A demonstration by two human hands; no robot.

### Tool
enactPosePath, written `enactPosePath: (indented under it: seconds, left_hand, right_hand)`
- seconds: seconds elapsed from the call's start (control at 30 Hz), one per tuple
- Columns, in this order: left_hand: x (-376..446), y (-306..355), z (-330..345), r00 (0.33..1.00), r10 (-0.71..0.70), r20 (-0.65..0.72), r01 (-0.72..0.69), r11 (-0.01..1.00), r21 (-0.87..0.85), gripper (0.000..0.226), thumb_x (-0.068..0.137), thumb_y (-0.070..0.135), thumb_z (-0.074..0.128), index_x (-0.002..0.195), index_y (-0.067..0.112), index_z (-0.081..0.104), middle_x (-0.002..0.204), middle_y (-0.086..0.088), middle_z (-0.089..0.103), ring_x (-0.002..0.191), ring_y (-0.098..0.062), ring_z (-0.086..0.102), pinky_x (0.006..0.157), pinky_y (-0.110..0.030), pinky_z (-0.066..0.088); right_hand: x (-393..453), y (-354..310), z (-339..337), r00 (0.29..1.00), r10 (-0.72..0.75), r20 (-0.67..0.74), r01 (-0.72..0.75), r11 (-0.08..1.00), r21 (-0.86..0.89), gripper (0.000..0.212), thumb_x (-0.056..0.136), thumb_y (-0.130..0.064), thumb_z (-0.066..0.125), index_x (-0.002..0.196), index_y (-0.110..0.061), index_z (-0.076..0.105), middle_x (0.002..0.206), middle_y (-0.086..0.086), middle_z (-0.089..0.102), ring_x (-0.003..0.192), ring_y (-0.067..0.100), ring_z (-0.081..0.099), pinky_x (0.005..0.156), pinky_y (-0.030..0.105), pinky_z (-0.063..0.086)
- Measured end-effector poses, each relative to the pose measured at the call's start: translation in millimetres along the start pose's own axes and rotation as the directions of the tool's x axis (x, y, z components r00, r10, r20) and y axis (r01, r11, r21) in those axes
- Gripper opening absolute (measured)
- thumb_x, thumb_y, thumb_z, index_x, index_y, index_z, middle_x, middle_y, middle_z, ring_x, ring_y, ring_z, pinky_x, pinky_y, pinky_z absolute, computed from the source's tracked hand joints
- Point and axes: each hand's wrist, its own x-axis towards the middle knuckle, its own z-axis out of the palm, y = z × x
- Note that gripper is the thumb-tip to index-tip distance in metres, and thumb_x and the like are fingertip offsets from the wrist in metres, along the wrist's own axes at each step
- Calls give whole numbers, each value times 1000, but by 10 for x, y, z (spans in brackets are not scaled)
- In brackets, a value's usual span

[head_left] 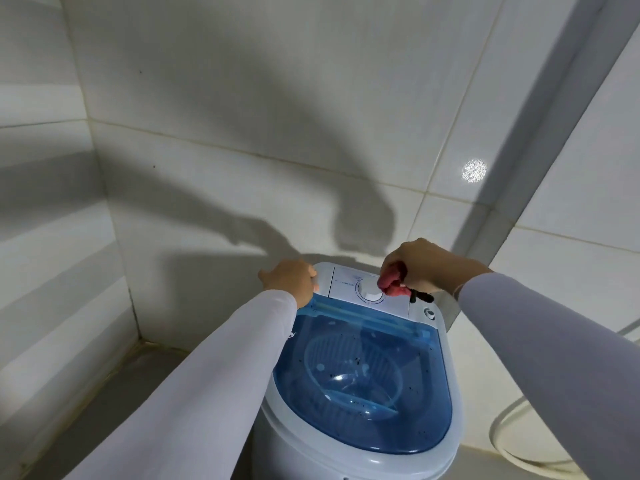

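A small white washing machine [446, 441] with a closed blue see-through lid [360, 372] stands in a tiled corner. A white basket shows through the lid. My left hand [289, 278] grips the machine's back left corner. My right hand [420, 268] hovers over the white control panel [343, 284], fingers curled round a small pink-red cloth [391, 284] with a dark strap hanging from it. The cloth lies against the right edge of the round white dial [369, 291]. Both arms wear long white sleeves.
White tiled walls [242, 133] close in behind and to the left. A grey floor [114, 393] lies at the lower left. A pale hose [512, 452] loops on the floor at the right. A white vertical pipe or frame [540, 133] runs up the right wall.
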Motion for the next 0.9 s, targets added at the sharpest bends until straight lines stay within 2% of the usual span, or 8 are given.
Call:
enactPosePath:
  seconds: [0.07, 0.13, 0.17, 0.23, 0.4, 0.67, 0.8, 0.9]
  left_hand:
    - [-24, -25, -27, 998, 4, 56, -2, 999, -44, 17, 92, 21, 45, 87, 34, 55, 93, 6, 55, 89, -25, 48, 83, -36, 30]
    - [-49, -86, -57, 985, 3, 173, 14, 995, -98, 26, 93, 33, 45, 114, 39, 59, 120, 6, 58, 113, -25, 52, 101, -41, 33]
    - [-75, -125, -68, 979, 6, 205, 21, 992, -127, 39, 93, 39, 46, 131, 38, 52, 136, 7, 53, 126, -24, 49, 109, -44, 32]
    - [-173, -194, -99, 980, 0, 197, 37, 982, -186, 54, 91, 44, 50, 142, 32, 41, 147, 4, 46, 133, -24, 45, 112, -47, 33]
    - [-517, -382, -219, 981, -20, 191, 78, 949, -304, 70, 90, 44, 58, 149, 17, 31, 154, -2, 38, 140, -21, 39, 113, -33, 33]
    - [-794, -516, -282, 933, -4, 359, 92, 969, -229, 89, 80, 46, 70, 151, 15, 26, 156, -1, 33, 141, -22, 36, 113, -34, 31]
    - [-856, -517, -253, 934, -6, 358, 80, 978, -193, 77, 83, 45, 68, 145, 13, 35, 150, -3, 42, 136, -24, 43, 107, -32, 35]
    - [-877, -535, -232, 935, -5, 354, 72, 982, -176, 76, 85, 49, 64, 145, 12, 36, 149, -4, 43, 135, -24, 44, 105, -32, 36]
  right_hand:
    - [-32, 64, -76, 998, 20, -54, -21, 1000, -20, 30, 82, -6, 54, 91, -29, 70, 79, -11, 66, 75, 11, 59, 63, 17, 42]
    - [-43, 85, -133, 994, 31, -102, -41, 994, -97, 29, 84, -12, 54, 107, -27, 66, 99, -2, 67, 89, 17, 57, 73, 21, 43]
    - [-45, 80, -154, 993, 34, -117, -47, 993, -110, 30, 85, -15, 55, 110, -27, 65, 106, 0, 67, 96, 20, 57, 78, 24, 44]
    - [-50, 30, -180, 990, 33, -134, -45, 995, -87, 30, 85, -16, 56, 112, -27, 64, 109, 0, 67, 103, 21, 56, 83, 28, 45]
    - [-26, -352, -99, 976, -98, -192, 93, 995, -33, 34, 81, -10, 54, 106, -29, 67, 98, -2, 70, 98, 20, 61, 85, 28, 49]
    - [193, -964, 301, 933, -290, -214, 285, 957, -56, 31, 81, -7, 57, 105, -22, 70, 93, 4, 66, 88, 22, 60, 70, 25, 39]
    - [256, -1063, 472, 925, -323, -199, 309, 946, -95, 44, 82, -7, 58, 122, -24, 62, 110, 8, 61, 104, 26, 57, 82, 29, 45]
    - [277, -1066, 568, 947, -296, -121, 290, 955, -65, 58, 83, -5, 59, 135, -28, 49, 123, 7, 51, 115, 26, 51, 84, 25, 39]
